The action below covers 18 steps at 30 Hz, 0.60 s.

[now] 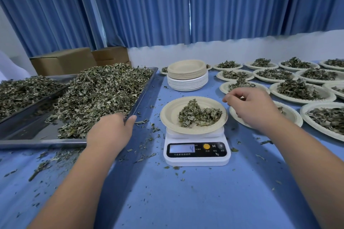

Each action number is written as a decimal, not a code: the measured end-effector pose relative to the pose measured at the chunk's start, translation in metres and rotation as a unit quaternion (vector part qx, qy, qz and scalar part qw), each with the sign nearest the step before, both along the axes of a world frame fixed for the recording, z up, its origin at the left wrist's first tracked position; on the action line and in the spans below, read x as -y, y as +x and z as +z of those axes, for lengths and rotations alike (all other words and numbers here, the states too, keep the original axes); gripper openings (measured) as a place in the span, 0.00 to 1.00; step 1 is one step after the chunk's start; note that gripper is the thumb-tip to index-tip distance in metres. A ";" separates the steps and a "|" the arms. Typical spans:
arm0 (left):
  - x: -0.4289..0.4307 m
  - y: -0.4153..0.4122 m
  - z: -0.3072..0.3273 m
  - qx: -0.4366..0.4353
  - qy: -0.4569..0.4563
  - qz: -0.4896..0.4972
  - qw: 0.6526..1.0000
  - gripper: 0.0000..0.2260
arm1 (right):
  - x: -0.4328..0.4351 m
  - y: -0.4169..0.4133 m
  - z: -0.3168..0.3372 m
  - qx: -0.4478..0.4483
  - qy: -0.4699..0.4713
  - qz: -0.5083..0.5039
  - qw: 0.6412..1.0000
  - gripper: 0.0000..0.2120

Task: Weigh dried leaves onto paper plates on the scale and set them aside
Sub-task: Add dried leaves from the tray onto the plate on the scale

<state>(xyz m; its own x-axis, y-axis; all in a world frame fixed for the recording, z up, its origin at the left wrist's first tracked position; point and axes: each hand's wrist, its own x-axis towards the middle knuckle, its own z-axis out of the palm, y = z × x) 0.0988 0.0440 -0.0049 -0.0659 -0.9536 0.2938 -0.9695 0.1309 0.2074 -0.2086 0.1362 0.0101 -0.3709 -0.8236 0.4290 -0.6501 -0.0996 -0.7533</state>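
Head: plate (170, 117) beside right grip (255, 108)

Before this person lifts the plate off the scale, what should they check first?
1. Is the plate centred on the scale: ok.
2. Does the display show a reading: ok, it shows 4; whether that is the target, cannot tell.
3. Do the leaves lie within the plate's rim: ok.
4. Is the right hand off the plate: ok, it hovers beside it.
5. Is the left hand free: cannot tell, its fingers are hidden at the tray.
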 end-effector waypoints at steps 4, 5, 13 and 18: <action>0.003 0.007 0.001 -0.066 -0.016 -0.002 0.998 0.18 | 0.000 -0.001 -0.001 0.011 -0.002 0.004 1.000 0.10; 0.003 0.008 0.002 -0.077 -0.022 -0.003 0.997 0.17 | 0.000 -0.001 -0.001 0.011 -0.001 0.004 1.000 0.10; 0.006 0.017 0.007 -0.153 -0.057 0.000 0.987 0.20 | -0.002 -0.001 0.001 0.007 0.003 0.004 1.000 0.10; 0.006 0.015 0.011 -0.170 -0.114 -0.011 0.979 0.20 | -0.002 0.001 0.002 -0.004 0.008 0.004 1.000 0.10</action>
